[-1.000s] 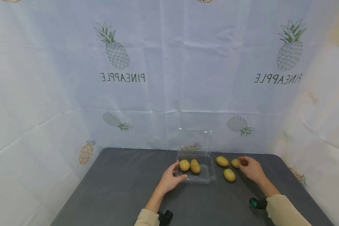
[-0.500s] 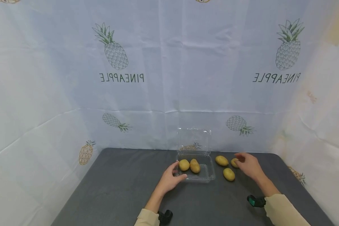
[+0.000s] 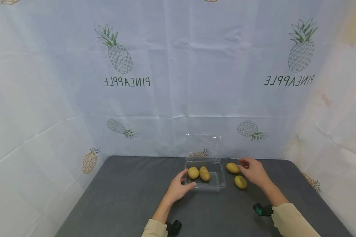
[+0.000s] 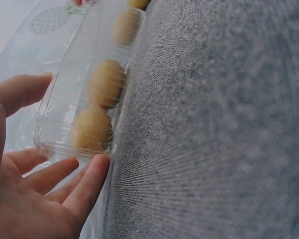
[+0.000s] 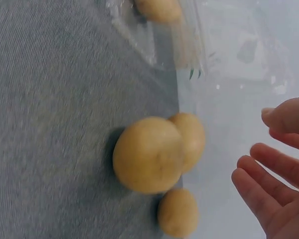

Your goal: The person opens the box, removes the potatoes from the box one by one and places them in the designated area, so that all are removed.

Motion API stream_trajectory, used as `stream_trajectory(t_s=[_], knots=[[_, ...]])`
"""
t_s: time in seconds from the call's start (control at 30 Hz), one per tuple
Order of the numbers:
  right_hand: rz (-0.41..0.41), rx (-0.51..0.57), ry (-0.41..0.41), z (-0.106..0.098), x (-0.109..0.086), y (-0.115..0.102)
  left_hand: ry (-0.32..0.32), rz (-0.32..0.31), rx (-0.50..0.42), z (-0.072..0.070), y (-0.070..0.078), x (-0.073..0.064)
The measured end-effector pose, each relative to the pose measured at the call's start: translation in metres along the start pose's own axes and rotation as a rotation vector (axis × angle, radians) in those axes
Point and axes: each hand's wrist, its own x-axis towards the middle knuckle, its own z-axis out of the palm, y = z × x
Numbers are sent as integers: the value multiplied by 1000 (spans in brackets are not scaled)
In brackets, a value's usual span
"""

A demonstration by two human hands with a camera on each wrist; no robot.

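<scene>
A clear plastic clamshell container (image 3: 221, 186) stands on the table with its lid (image 3: 204, 144) raised at the back. Two yellow potatoes, one round (image 3: 193, 172) and one longer (image 3: 204, 173), lie in its left half. My left hand (image 3: 178, 189) rests at the container's left side, straight fingertips against its end wall and thumb by the front edge. Over the table to the right is my right hand (image 3: 253, 172), relaxed and holding nothing. Beside it lie a back potato (image 3: 232, 168) and a front potato (image 3: 240, 182); a third potato (image 5: 178, 212) shows only in the right wrist view.
The dark grey table (image 3: 130, 197) ends at a white curtain (image 3: 178, 65) printed with pineapples, which also closes in both sides. Black wrist cameras sit at the left wrist (image 3: 173, 227) and the right wrist (image 3: 262, 209).
My right hand has shifted left and slightly toward the back, and now covers the rightmost potato in the head view. My left hand and the container have stayed put.
</scene>
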Motion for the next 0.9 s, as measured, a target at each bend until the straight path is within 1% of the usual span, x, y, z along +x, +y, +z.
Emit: stream_trajectory(t_s=[0.27, 0.37, 0.53, 0.67, 0.77, 0.9], knots=[[11, 30, -57, 9, 2, -23, 5, -4, 7, 0, -1, 1], [10, 36, -63, 14, 2, -31, 5, -2, 1, 1, -1, 1], [-26, 63, -62, 22, 3, -41, 2, -5, -3, 1, -1, 1], [-41, 106, -83, 28, 5, -47, 3, -6, 1, 0, -1, 1], [-44, 102, -98, 32, 7, -51, 1, -6, 4, 0, -1, 1], [-56, 57, -107, 39, 9, -55, -2, -3, 2, 0, -2, 1]])
